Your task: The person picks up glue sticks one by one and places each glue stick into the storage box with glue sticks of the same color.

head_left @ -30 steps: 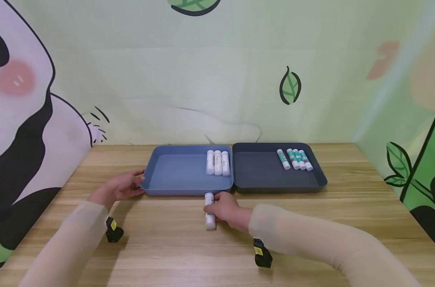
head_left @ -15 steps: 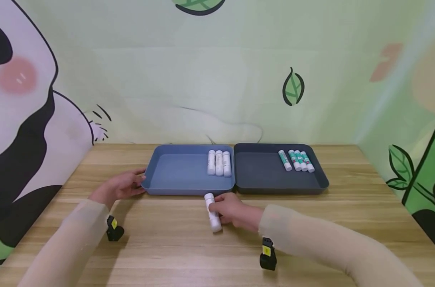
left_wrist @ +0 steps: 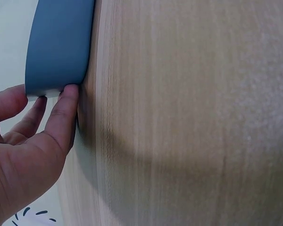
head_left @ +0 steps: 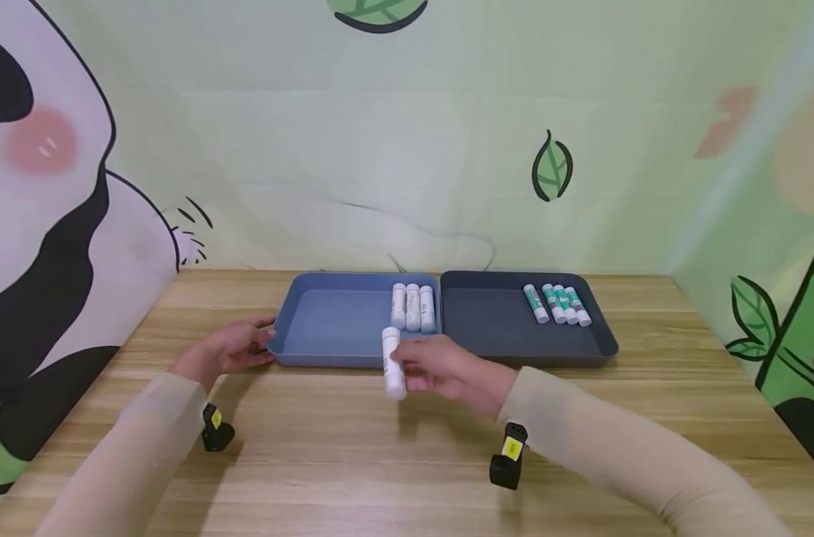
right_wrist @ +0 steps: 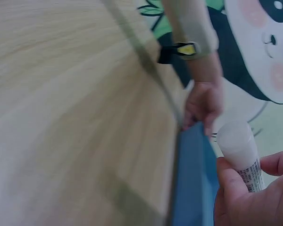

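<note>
My right hand [head_left: 440,365] pinches a white glue stick [head_left: 393,365] between thumb and fingers, above the table at the front wall of the blue tray [head_left: 339,360]. In the right wrist view the glue stick [right_wrist: 238,143] shows a translucent white end and a barcode label. At the blue tray's left end, my left hand [head_left: 228,347] holds the wall; in the left wrist view its thumb is at the rim and its fingertips [left_wrist: 70,92] touch lower down. Three white glue sticks [head_left: 412,307] lie side by side at the blue tray's right end.
A dark grey tray [head_left: 487,328] stands against the blue tray's right side. Several green-and-white glue sticks [head_left: 561,303] lie in its right half. Both trays are on a wooden table [head_left: 326,462], with a printed backdrop [head_left: 279,149] behind.
My right hand has lifted the white glue stick off the table and brought it up to the blue tray's front rim. The left hand has stayed at the tray's left end.
</note>
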Available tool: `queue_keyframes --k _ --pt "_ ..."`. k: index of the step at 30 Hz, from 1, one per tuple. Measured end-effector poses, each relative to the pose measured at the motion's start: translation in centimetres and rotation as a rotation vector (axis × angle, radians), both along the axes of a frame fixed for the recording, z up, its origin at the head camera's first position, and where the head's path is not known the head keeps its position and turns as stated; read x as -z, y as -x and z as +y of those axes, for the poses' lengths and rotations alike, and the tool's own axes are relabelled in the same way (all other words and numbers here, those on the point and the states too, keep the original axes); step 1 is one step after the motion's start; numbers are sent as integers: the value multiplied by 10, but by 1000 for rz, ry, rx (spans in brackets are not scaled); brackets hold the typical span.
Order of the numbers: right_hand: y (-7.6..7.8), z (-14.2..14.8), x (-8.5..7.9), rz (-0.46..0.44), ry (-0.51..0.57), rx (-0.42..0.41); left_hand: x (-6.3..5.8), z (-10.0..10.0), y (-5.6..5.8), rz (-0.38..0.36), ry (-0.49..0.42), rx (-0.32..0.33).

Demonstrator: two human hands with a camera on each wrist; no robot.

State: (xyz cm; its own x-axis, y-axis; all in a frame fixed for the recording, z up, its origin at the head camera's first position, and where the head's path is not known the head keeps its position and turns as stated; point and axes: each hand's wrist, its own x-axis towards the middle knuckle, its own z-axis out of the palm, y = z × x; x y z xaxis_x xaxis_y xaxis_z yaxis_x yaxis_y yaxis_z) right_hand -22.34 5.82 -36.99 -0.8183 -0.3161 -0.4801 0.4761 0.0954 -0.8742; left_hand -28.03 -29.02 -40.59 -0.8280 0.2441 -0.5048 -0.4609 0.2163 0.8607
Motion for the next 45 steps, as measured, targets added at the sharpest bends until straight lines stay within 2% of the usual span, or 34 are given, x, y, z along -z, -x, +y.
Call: queue_keyframes --k 8,15,25,30,33,34,37,40,42,45 --pt "21 7 -40 40 80 18 0 1 -3 -2 4 4" --pt "46 13 -72 100 65 37 0 0 -2 9 0 7" --pt "82 11 -99 127 70 109 5 -2 -2 1 -15 10" --pt "101 5 -105 147 78 138 3 -5 1 12 -7 27" --pt "112 0 -103 152 99 149 6 -9 5 8 -23 44" --pt "115 -2 -101 148 107 151 8 -13 7 -4 -57 48" --pt "124 -8 -95 137 127 159 10 -15 9 -10 -76 70" --pt "133 -13 -87 129 140 165 6 -13 7 -9 -55 50" --pt "138 -16 -79 111 135 175 2 -7 3 1 -9 36" --pt "145 -19 -66 88 109 178 -2 -2 0 1 -1 18"
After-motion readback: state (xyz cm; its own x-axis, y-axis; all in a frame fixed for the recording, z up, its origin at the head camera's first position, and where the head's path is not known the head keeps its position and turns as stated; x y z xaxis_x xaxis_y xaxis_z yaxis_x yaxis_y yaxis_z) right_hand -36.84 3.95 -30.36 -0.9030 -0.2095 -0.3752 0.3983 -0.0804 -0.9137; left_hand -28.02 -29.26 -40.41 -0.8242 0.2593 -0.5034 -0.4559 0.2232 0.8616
